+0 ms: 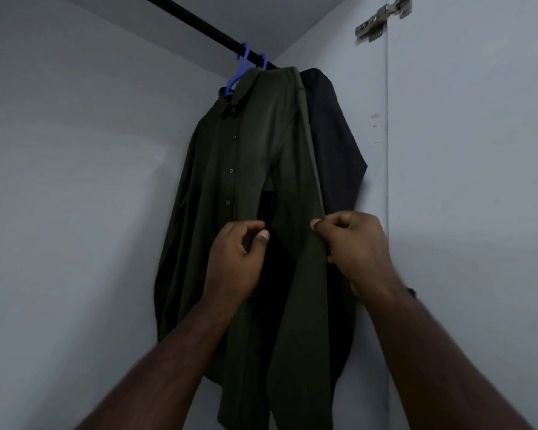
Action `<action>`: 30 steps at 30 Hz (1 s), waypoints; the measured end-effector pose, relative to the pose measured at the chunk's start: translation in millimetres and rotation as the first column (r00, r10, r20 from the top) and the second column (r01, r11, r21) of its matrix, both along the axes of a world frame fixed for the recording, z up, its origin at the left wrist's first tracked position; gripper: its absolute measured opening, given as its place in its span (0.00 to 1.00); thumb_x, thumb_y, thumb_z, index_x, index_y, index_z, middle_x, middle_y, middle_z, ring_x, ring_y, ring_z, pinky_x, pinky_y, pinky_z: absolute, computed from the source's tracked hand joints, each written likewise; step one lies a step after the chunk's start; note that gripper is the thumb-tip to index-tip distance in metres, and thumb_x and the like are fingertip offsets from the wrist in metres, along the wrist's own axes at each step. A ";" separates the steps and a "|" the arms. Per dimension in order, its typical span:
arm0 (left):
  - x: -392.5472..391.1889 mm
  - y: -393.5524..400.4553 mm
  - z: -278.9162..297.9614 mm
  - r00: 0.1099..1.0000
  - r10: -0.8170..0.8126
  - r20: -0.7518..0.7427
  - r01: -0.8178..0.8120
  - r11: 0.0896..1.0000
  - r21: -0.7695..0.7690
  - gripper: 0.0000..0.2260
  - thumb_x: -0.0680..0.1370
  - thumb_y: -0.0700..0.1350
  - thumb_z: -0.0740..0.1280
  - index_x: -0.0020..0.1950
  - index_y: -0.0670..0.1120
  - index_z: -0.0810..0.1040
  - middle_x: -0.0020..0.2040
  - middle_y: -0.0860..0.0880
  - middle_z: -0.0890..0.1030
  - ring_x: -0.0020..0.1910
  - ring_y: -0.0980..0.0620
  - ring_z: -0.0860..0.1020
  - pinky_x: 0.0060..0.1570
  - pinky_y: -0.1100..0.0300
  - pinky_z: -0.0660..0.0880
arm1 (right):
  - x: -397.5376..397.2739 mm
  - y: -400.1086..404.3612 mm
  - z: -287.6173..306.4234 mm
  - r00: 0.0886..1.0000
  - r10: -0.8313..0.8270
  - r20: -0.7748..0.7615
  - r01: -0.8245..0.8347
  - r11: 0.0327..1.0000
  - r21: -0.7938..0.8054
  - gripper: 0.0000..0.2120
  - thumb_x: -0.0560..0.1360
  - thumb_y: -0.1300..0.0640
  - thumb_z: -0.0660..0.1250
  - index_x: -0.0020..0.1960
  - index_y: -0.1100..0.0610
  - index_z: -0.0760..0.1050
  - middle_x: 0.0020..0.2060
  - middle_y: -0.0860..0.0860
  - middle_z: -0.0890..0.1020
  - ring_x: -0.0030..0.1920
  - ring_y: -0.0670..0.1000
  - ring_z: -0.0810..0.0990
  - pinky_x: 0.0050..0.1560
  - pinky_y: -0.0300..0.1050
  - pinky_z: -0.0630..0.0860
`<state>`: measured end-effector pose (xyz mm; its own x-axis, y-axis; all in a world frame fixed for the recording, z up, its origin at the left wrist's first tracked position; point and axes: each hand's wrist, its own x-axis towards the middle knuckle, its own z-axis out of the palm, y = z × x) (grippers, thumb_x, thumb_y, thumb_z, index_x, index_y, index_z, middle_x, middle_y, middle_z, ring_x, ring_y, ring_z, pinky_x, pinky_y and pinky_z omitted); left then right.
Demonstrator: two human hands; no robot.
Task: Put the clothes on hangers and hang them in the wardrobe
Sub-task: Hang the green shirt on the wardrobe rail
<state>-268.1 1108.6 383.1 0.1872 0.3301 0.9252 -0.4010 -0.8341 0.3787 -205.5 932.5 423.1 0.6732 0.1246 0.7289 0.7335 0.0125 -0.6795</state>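
A dark green button-up shirt [239, 169] hangs on a blue hanger [241, 68] from the black wardrobe rail [199, 23]. Behind it, to the right, hangs a dark navy garment [333, 135] on a second blue hanger [264, 61]. The green shirt's front is parted below the third button. My left hand [235, 259] pinches the left front edge at mid-height. My right hand [354, 243] grips the right front edge between thumb and curled fingers.
Pale grey wardrobe walls close in on the left [75, 181] and at the back right [466, 181]. A metal door hinge [382, 18] sits at the top right. The rail runs diagonally into the far corner.
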 end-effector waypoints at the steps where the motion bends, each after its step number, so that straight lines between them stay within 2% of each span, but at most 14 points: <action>1: -4.2 -9.1 0.4 1.000 -0.006 -0.022 0.005 1.000 -0.027 0.08 0.80 0.47 0.69 0.58 0.50 0.82 0.53 0.57 0.78 0.51 0.66 0.77 0.51 0.70 0.76 | -5.7 -9.2 1.9 0.999 0.033 -0.009 -0.033 0.999 0.017 0.07 0.71 0.48 0.74 0.36 0.49 0.83 0.29 0.49 0.82 0.32 0.51 0.82 0.41 0.61 0.83; 3: -12.9 -27.4 1.1 0.999 -0.014 -0.046 0.008 0.994 -0.110 0.07 0.80 0.49 0.69 0.57 0.50 0.82 0.52 0.56 0.80 0.49 0.66 0.78 0.46 0.74 0.73 | -20.4 -28.6 7.0 0.994 0.104 -0.023 -0.103 0.994 0.039 0.08 0.72 0.51 0.75 0.37 0.52 0.84 0.32 0.52 0.84 0.36 0.55 0.84 0.43 0.61 0.84; 5: -21.0 -44.7 1.7 0.992 -0.053 -0.113 0.024 0.969 -0.245 0.10 0.81 0.53 0.67 0.57 0.51 0.83 0.49 0.56 0.82 0.48 0.62 0.79 0.48 0.67 0.76 | -36.3 -48.1 15.1 0.980 0.193 -0.046 -0.189 0.980 0.068 0.08 0.73 0.53 0.75 0.39 0.57 0.84 0.36 0.55 0.86 0.39 0.57 0.86 0.42 0.57 0.84; 7: -29.2 -58.8 4.6 0.956 -0.195 -0.221 0.082 0.896 -0.436 0.16 0.80 0.59 0.65 0.59 0.50 0.82 0.52 0.52 0.83 0.49 0.54 0.81 0.51 0.56 0.78 | -52.5 -65.2 24.2 0.951 0.297 -0.086 -0.287 0.951 0.111 0.07 0.75 0.56 0.74 0.42 0.59 0.84 0.37 0.56 0.86 0.36 0.52 0.85 0.34 0.45 0.82; 9: -38.9 -70.6 9.5 0.866 -0.442 -0.235 0.188 0.721 -0.667 0.21 0.80 0.63 0.63 0.61 0.48 0.79 0.56 0.48 0.82 0.50 0.49 0.81 0.50 0.52 0.79 | -65.6 -77.9 33.9 0.924 0.365 -0.112 -0.352 0.928 0.121 0.07 0.75 0.57 0.74 0.44 0.61 0.84 0.37 0.55 0.86 0.33 0.49 0.85 0.31 0.39 0.78; 11: -53.0 -80.9 14.9 0.760 -0.639 -0.116 0.280 0.484 -0.829 0.22 0.79 0.63 0.65 0.60 0.46 0.78 0.55 0.46 0.81 0.48 0.46 0.80 0.46 0.51 0.80 | -77.8 -88.6 43.5 0.906 0.402 -0.132 -0.389 0.915 0.110 0.06 0.75 0.56 0.74 0.44 0.60 0.84 0.37 0.54 0.87 0.34 0.49 0.85 0.33 0.41 0.79; 13: -66.6 -86.7 20.2 0.667 -0.745 0.022 0.382 0.317 -0.868 0.20 0.79 0.61 0.67 0.55 0.44 0.78 0.49 0.45 0.82 0.44 0.47 0.80 0.44 0.53 0.79 | -88.8 -96.9 51.6 0.894 0.424 -0.147 -0.410 0.905 0.116 0.07 0.75 0.56 0.74 0.45 0.60 0.84 0.39 0.55 0.87 0.35 0.50 0.85 0.39 0.47 0.82; 15: -79.4 -87.7 26.3 0.621 -0.774 0.121 0.469 0.243 -0.849 0.16 0.79 0.57 0.68 0.54 0.44 0.80 0.46 0.46 0.84 0.43 0.48 0.81 0.44 0.54 0.78 | -98.0 -103.7 57.5 0.889 0.430 -0.157 -0.413 0.902 0.128 0.07 0.75 0.56 0.74 0.46 0.60 0.84 0.40 0.54 0.87 0.37 0.51 0.85 0.45 0.50 0.82; 17: -92.5 -87.0 33.6 0.627 -0.758 0.179 0.517 0.233 -0.823 0.16 0.78 0.53 0.70 0.58 0.42 0.83 0.53 0.43 0.85 0.51 0.44 0.83 0.45 0.51 0.81 | -104.9 -109.7 62.1 0.889 0.431 -0.154 -0.413 0.900 0.140 0.06 0.75 0.57 0.74 0.46 0.60 0.83 0.39 0.53 0.87 0.38 0.51 0.85 0.45 0.50 0.83; 18: -99.4 -86.1 37.0 0.640 -0.744 0.193 0.543 0.260 -0.798 0.17 0.77 0.52 0.71 0.60 0.42 0.82 0.55 0.41 0.85 0.54 0.42 0.83 0.47 0.49 0.82 | -107.7 -112.2 63.7 0.888 0.435 -0.151 -0.415 0.898 0.149 0.05 0.75 0.57 0.74 0.45 0.59 0.83 0.39 0.52 0.87 0.38 0.51 0.84 0.43 0.49 0.82; 21: -117.1 -77.9 44.9 0.680 -0.683 0.267 0.655 0.402 -0.640 0.17 0.78 0.47 0.71 0.65 0.41 0.79 0.59 0.39 0.83 0.58 0.40 0.83 0.55 0.45 0.81 | -113.7 -114.2 65.6 0.885 0.445 -0.136 -0.421 0.890 0.173 0.05 0.75 0.57 0.74 0.42 0.57 0.82 0.38 0.51 0.86 0.39 0.51 0.84 0.41 0.47 0.83; 23: -132.9 -71.8 48.9 0.685 -0.662 0.305 0.687 0.449 -0.571 0.17 0.79 0.44 0.69 0.67 0.42 0.78 0.59 0.40 0.83 0.58 0.41 0.82 0.57 0.45 0.80 | -117.6 -109.4 63.1 0.889 0.436 -0.138 -0.413 0.895 0.166 0.05 0.75 0.57 0.74 0.42 0.57 0.83 0.38 0.52 0.85 0.40 0.53 0.82 0.43 0.49 0.81; 26: -152.7 -60.2 49.9 0.708 -0.638 0.303 0.678 0.492 -0.546 0.15 0.79 0.40 0.68 0.66 0.43 0.78 0.58 0.41 0.84 0.58 0.41 0.82 0.55 0.48 0.81 | -125.4 -93.5 53.8 0.886 0.434 -0.164 -0.415 0.899 0.137 0.05 0.75 0.58 0.73 0.43 0.59 0.83 0.37 0.55 0.82 0.39 0.55 0.78 0.44 0.51 0.76; 30: -165.3 -41.5 46.8 0.774 -0.570 0.276 0.616 0.578 -0.535 0.15 0.78 0.39 0.68 0.65 0.44 0.79 0.56 0.43 0.85 0.54 0.44 0.84 0.52 0.50 0.82 | -131.3 -72.1 40.9 0.856 0.477 -0.200 -0.453 0.878 0.154 0.05 0.76 0.59 0.72 0.45 0.61 0.82 0.34 0.54 0.81 0.33 0.51 0.77 0.35 0.43 0.76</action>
